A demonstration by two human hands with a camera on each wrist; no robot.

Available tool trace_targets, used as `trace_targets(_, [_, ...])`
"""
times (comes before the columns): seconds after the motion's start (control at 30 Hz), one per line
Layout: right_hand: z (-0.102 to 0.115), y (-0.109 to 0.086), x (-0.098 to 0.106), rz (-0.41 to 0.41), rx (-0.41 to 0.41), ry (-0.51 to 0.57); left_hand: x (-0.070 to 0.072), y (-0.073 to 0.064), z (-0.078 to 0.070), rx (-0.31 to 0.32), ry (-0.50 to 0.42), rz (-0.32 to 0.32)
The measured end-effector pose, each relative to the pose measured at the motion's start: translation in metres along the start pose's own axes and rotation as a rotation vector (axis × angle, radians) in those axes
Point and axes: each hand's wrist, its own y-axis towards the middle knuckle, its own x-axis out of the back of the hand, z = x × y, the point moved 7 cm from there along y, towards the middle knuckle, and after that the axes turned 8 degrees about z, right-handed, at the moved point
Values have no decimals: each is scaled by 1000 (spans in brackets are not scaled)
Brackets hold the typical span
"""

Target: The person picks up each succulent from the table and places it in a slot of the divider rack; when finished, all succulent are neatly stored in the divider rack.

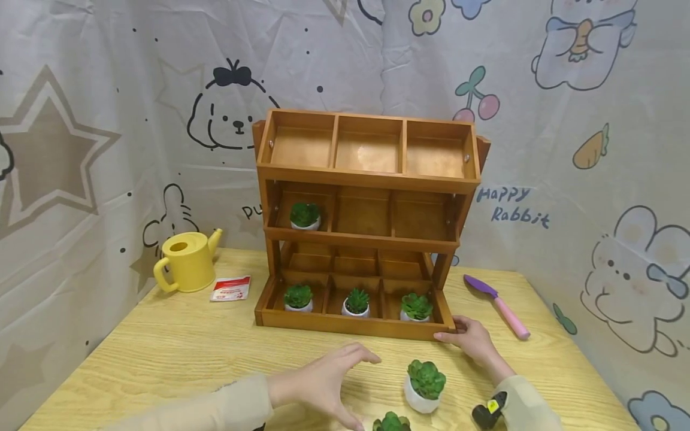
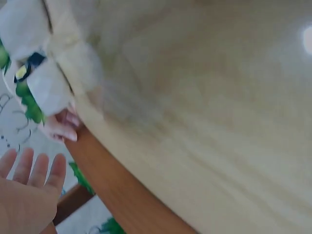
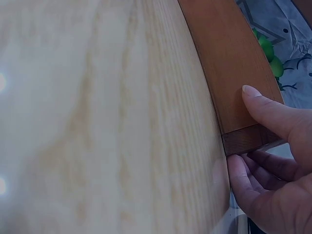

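A three-tier wooden shelf [image 1: 361, 238] with divided trays stands on the table. At its lower right corner my right hand [image 1: 474, 344] grips the bottom tray, thumb on the front board [image 3: 229, 63] and fingers round the end. My left hand [image 1: 323, 383] is held out in front of the shelf, thumb and fingers spread with nothing between them. Closest to it are a potted succulent [image 1: 392, 422], cut off by the bottom edge of the head view, and another potted succulent [image 1: 423, 386] in a white pot, between the two hands.
Three potted succulents [image 1: 357, 302] sit in the bottom tray, one per compartment, and one more succulent [image 1: 305, 215] is in the middle tier's left compartment. Left of the shelf are a yellow watering can [image 1: 188, 263] and a red-white packet [image 1: 230, 288]. A purple-pink trowel [image 1: 498, 305] lies right.
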Motion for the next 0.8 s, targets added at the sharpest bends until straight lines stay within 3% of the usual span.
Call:
trace_targets(0.2, [-1, -1, 2, 5, -3, -4, -22, 5, -9, -101, -44, 159])
trace_targets(0.37, [-1, -2, 3, 3, -3, -7, -42, 12, -10, -101, -88, 296])
trace_targets(0.53, [-1, -1, 1, 5, -6, -6, -52, 17, -12, -67, -105, 336])
trace_targets(0.8, [-2, 1, 0, 7, -9, -7, -61, 29, -17, -89, -81, 384])
